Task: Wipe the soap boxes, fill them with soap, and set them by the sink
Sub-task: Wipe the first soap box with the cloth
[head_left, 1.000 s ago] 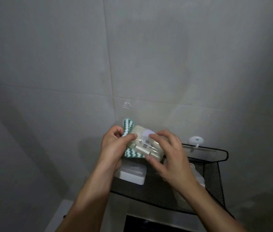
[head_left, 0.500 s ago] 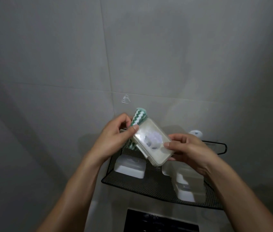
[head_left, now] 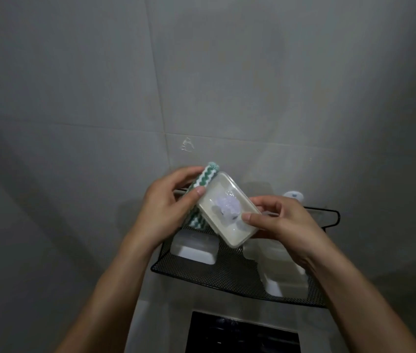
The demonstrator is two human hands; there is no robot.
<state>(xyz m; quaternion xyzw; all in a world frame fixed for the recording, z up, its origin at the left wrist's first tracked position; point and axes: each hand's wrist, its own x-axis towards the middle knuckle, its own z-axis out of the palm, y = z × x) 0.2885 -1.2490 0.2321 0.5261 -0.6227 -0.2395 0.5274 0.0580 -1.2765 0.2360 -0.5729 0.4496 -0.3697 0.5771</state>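
A closed, translucent soap box [head_left: 228,208] is held tilted above a black mesh rack [head_left: 229,275] fixed to a tiled wall [head_left: 201,72]. The lower right end of the box is pinched by the right hand [head_left: 282,220], thumb on the lid and fingers curled beneath. The upper left end is steadied by the left hand [head_left: 168,207], whose fingers also grip a folded green-and-white cloth [head_left: 199,186] pressed against the side of the box. A pale lilac piece, judged to be soap, is seen through the lid, so this box appears to be filled already and is probably being wiped on the outside. Further white boxes [head_left: 194,248] are seen resting in the rack below; whether they have been wiped or filled cannot be told. No sink is in view, so the setting-down is judged not yet done.
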